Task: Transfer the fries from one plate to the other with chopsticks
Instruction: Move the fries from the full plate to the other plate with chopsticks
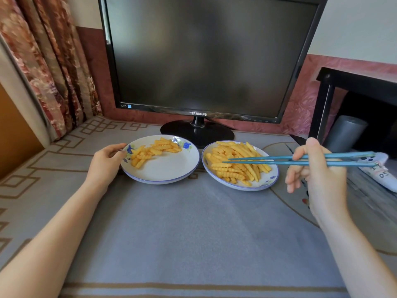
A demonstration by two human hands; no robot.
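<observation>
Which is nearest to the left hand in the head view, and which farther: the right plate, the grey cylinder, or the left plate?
1. left plate: the left hand grips its rim.
2. right plate: next plate over, to the right.
3. grey cylinder: far right, at the back.

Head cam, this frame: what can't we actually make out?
All head view.
Tips of the chopsticks lie over the fries on the right plate; pinching one or not, cannot tell.
Fingertips of the left hand: hidden under the left plate rim.
The white object past the right hand: blurred, cut by the right edge, writing unreadable.
</observation>
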